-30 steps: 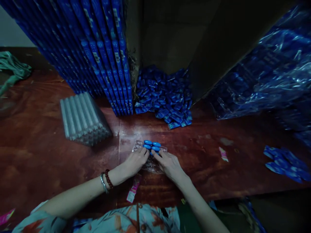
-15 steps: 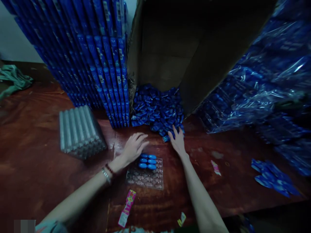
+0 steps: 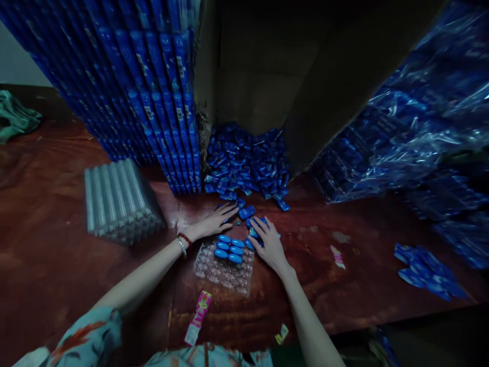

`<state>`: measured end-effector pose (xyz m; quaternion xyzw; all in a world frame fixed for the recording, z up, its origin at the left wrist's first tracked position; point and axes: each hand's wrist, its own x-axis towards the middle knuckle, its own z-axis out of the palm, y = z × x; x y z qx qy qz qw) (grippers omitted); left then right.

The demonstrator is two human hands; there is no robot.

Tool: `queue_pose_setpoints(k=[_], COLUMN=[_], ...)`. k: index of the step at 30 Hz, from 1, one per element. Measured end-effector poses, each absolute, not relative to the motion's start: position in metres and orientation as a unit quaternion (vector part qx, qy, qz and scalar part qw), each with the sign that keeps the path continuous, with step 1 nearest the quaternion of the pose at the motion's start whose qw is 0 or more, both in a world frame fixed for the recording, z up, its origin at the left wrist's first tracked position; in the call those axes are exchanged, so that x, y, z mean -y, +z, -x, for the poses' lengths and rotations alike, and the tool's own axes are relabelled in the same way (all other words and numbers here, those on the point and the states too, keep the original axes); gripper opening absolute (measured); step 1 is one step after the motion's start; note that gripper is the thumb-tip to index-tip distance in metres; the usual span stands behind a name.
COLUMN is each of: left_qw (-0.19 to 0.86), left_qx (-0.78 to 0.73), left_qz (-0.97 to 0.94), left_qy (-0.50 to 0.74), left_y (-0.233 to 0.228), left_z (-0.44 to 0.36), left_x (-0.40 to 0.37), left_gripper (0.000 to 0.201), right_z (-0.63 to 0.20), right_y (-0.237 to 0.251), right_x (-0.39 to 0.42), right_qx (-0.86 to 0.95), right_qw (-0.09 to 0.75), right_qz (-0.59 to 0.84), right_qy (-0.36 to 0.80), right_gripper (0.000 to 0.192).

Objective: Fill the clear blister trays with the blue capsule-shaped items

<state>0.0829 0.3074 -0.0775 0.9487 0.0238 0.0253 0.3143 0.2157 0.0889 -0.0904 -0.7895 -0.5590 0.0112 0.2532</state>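
Note:
My right hand (image 3: 269,243) lies with its fingers spread over a few small blue packets (image 3: 252,224), just right of a clear plastic tray (image 3: 223,272). My left hand (image 3: 216,223) is stretched out flat beyond the tray, its fingertips touching blue packets near the pile. Several shiny blue capsule-shaped pieces (image 3: 229,248) sit in two columns at the tray's far part. Past the hands, a heap of blue packets (image 3: 248,160) spills from the open side of a cardboard box (image 3: 260,97).
Stacked blue packs (image 3: 153,102) rise at the left of the box. A pile of clear trays (image 3: 120,199) stands at the left. Plastic-wrapped blue packs (image 3: 385,137) fill the right. Blue wrappers (image 3: 428,270) and a pink strip (image 3: 198,318) lie on the table (image 3: 344,306).
My right hand has drawn back from the heap toward the tray, bringing several blue packets along. My left hand has reached slightly forward, onto packets. The tray is turned a little.

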Motion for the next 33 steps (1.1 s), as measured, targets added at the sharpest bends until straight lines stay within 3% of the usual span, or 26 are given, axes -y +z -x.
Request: queue_pose_setpoints(k=[3, 6, 9, 16, 20, 23, 26, 29, 33], left_qw=[0.383, 0.391, 0.335, 0.200, 0.146, 0.177, 0.227, 0.201, 0.122], left_qx=[-0.096, -0.169, -0.148, -0.113, -0.121, -0.120, -0.122, -0.112, -0.136], left_qz=[-0.913, -0.885, -0.917, -0.971, -0.981, -0.975, -0.958, -0.968, -0.983], left_qy=[0.102, 0.187, 0.156, 0.063, 0.027, 0.061, 0.125, 0.099, 0.013], left_y=[-0.074, -0.066, -0.061, -0.059, -0.057, -0.056, -0.052, -0.046, -0.043], left_z=[-0.040, -0.004, 0.015, -0.015, -0.020, -0.017, -0.025, -0.044, -0.067], left_x=[-0.312, -0.315, -0.312, -0.299, -0.301, -0.308, -0.311, -0.302, -0.282], left_gripper=[0.069, 0.053, 0.047, 0.064, 0.044, 0.038, 0.039, 0.041, 0.036], right_z=[-0.217, -0.224, -0.229, -0.221, -0.208, -0.192, -0.166, -0.132, -0.101], right_y=[-0.081, -0.072, -0.069, -0.076, -0.070, -0.061, -0.051, -0.048, -0.056], right_x=[-0.066, -0.046, -0.038, -0.063, -0.048, -0.020, -0.002, -0.008, -0.033], right_qx=[0.524, 0.520, 0.549, 0.529, 0.434, 0.314, 0.300, 0.337, 0.407], right_qw=[0.310, 0.323, 0.285, 0.280, 0.386, 0.498, 0.547, 0.529, 0.471], right_qz=[0.793, 0.790, 0.783, 0.800, 0.812, 0.803, 0.762, 0.747, 0.763], right_qy=[0.021, 0.042, 0.064, 0.040, 0.061, 0.094, 0.170, 0.221, 0.176], right_gripper=[0.060, 0.048, 0.043, 0.030, 0.032, 0.037, 0.027, 0.024, 0.021])
